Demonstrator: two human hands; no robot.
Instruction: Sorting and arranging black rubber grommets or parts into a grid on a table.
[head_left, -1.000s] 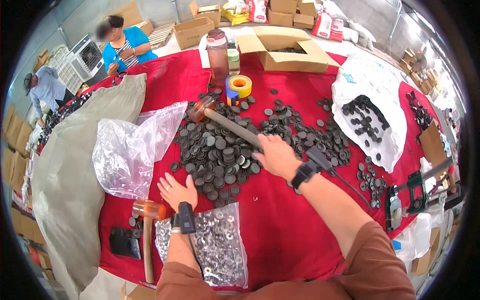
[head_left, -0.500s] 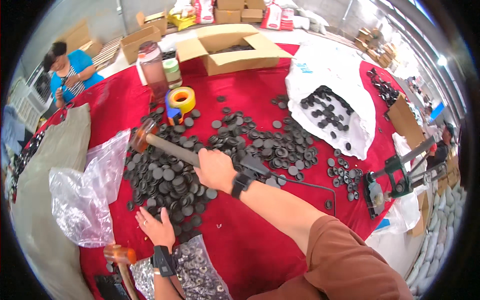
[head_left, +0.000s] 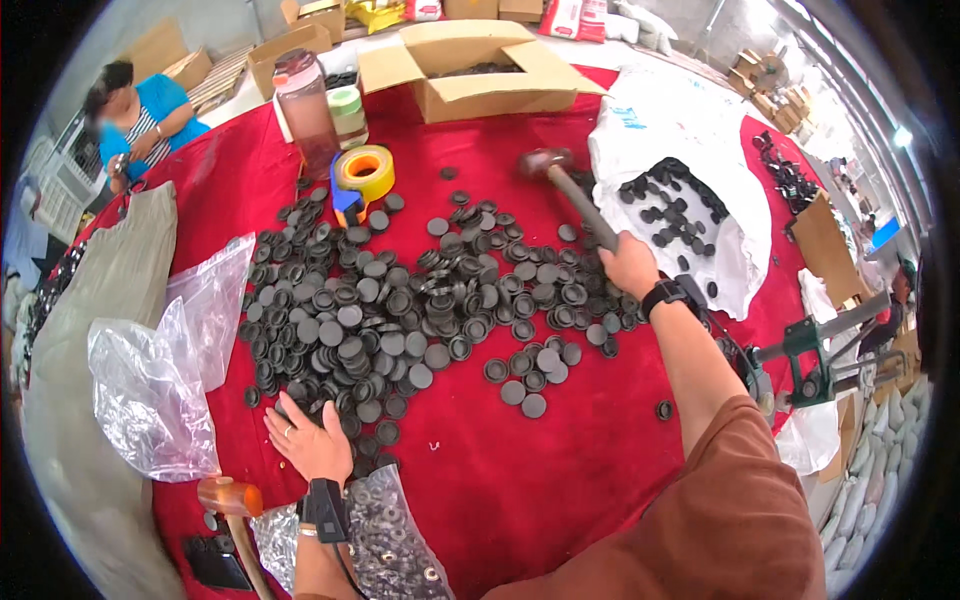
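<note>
In my right hand (head_left: 632,265) is the wooden handle of a mallet (head_left: 582,208), fingers wrapped around it. Its brown head points away from me, beside the white sack (head_left: 655,110) that has black caps spilling inside its mouth. My left hand (head_left: 310,440) rests with fingers spread at the near left edge of a broad pile of round black caps (head_left: 350,345), touching nothing else that I can make out. Below the left wrist lies a clear bag (head_left: 395,535) of small metal parts. A second mallet (head_left: 230,497) with an orange-brown head lies left of that bag.
A red cloth (head_left: 480,490) covers the table. Toward the back stand an open cardboard box (head_left: 500,105), a pink bottle (head_left: 303,110), a green-lidded jar (head_left: 346,117) and a tape dispenser (head_left: 362,180). Clear plastic (head_left: 150,390) lies left; a green metal press (head_left: 803,350) stands right. Another person (head_left: 150,125) sits far left.
My right hand has swung the mallet from above the left of the pile to the right, near the white sack. My left hand stays in nearly the same place, fingers still spread.
</note>
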